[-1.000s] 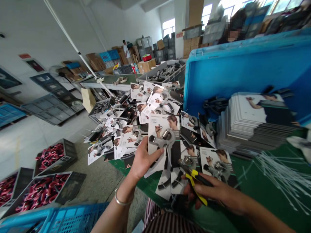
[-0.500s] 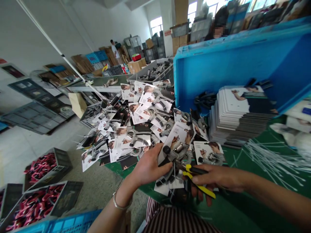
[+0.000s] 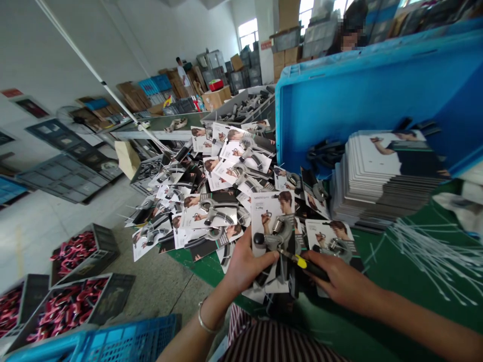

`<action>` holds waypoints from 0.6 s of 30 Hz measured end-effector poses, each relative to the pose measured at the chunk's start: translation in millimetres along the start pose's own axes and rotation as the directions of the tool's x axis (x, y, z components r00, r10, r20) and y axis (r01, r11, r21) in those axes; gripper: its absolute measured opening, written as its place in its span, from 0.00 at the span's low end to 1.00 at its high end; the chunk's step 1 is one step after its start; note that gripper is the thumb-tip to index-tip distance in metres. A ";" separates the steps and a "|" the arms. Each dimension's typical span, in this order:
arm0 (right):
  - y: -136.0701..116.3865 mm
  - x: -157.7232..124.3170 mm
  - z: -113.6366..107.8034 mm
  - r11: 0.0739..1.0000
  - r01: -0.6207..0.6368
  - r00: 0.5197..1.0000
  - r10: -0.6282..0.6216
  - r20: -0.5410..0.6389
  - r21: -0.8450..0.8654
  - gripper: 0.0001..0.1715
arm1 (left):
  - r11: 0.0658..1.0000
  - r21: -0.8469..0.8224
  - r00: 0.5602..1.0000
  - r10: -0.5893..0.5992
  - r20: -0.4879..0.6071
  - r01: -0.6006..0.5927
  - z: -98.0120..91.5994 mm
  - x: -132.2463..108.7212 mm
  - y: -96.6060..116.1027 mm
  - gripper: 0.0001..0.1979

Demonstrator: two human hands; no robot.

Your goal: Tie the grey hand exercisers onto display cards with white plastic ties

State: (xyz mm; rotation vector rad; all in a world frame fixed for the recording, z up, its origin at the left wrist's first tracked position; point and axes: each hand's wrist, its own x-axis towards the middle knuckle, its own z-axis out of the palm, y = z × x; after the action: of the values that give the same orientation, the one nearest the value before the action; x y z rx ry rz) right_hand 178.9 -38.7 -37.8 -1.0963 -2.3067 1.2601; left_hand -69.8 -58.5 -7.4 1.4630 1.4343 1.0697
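Note:
My left hand is closed on the left edge of a printed card, its thumb lying over the front. On that card sits a grey hand grip strengthener with a coil spring and a black knob. My right hand grips cutting pliers with black and yellow handles. The pliers' jaws touch the middle of the strengthener near my left thumb; whether they have a tie between them is too small to tell. Another carded strengthener lies just to the right.
Several carded strengtheners are heaped on the green table. A stack of cards stands before a blue crate. White cable ties lie at the right. Floor crates hold pink-and-black parts. A person is behind the blue crate.
The card in my left hand has turned more upright to face me. The pliers have rotated, so less of the yellow handle shows. The whole view has shifted slightly.

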 end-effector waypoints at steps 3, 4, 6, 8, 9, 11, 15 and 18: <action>6.2 -4.0 -0.2 0.937 -0.170 0.978 0.124 0.165 0.306 0.19 | 0.993 -0.112 0.999 -0.018 0.048 0.023 8.0 2.2 -9.0 0.24; 7.1 -5.8 1.4 0.853 -0.266 0.952 0.158 0.262 0.449 0.21 | 0.990 -0.142 0.999 -0.007 0.051 0.014 9.8 3.6 -11.6 0.21; 7.5 -10.2 6.0 0.608 -0.414 0.897 0.147 0.417 0.678 0.23 | 0.980 -0.201 0.999 0.016 0.046 -0.006 12.7 6.1 -15.6 0.18; 6.6 -14.8 11.1 0.390 -0.445 0.887 0.065 0.458 0.806 0.21 | 0.968 -0.250 0.998 0.029 0.053 -0.015 14.6 7.0 -17.7 0.17; 5.9 -16.8 13.5 0.314 -0.445 0.888 0.036 0.458 0.839 0.20 | 0.964 -0.267 0.998 0.031 0.063 -0.013 15.3 6.9 -18.2 0.18; 4.5 -19.5 17.9 0.226 -0.466 0.879 0.005 0.477 0.856 0.18 | 0.957 -0.289 0.997 0.029 0.075 -0.007 16.1 5.6 -19.1 0.19; 4.8 -18.9 25.0 0.379 -0.452 0.891 0.150 0.428 0.808 0.21 | 0.954 -0.297 0.999 0.037 0.039 -0.024 18.3 2.2 -21.5 0.16; 8.7 -16.1 23.4 0.814 -0.257 0.966 0.234 0.111 0.521 0.23 | 0.970 -0.229 0.997 0.081 -0.019 -0.083 21.4 -1.2 -20.7 0.15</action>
State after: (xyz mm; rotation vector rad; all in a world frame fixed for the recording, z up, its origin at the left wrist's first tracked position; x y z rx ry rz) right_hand 180.6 -61.6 -56.7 -1.1821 -1.6914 1.8887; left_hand -56.1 -58.8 -33.9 1.3609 1.2193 1.2516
